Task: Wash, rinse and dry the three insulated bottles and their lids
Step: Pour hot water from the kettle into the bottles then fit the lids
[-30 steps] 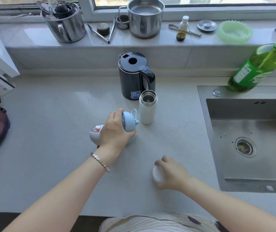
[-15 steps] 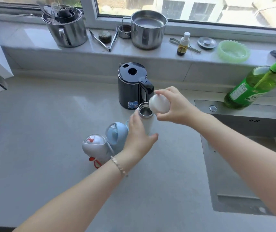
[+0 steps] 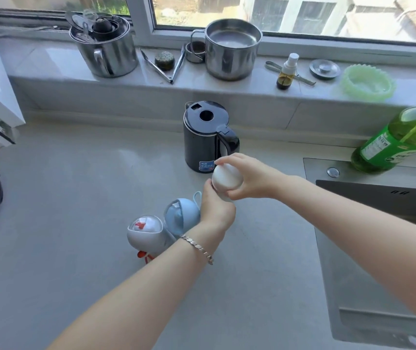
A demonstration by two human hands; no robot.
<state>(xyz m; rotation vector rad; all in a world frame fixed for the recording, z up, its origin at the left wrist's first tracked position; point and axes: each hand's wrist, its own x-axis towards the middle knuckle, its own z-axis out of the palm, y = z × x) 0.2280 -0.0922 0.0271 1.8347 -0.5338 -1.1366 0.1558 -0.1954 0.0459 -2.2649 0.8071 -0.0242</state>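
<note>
Above the left hand [image 3: 215, 210], the right hand [image 3: 251, 181] clasps the white lid [image 3: 224, 178].

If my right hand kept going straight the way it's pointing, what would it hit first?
Probably the black kettle, which stands just beyond your right hand as it grips the white lid. Depth is unclear from this view, so it might pass just in front.
</note>
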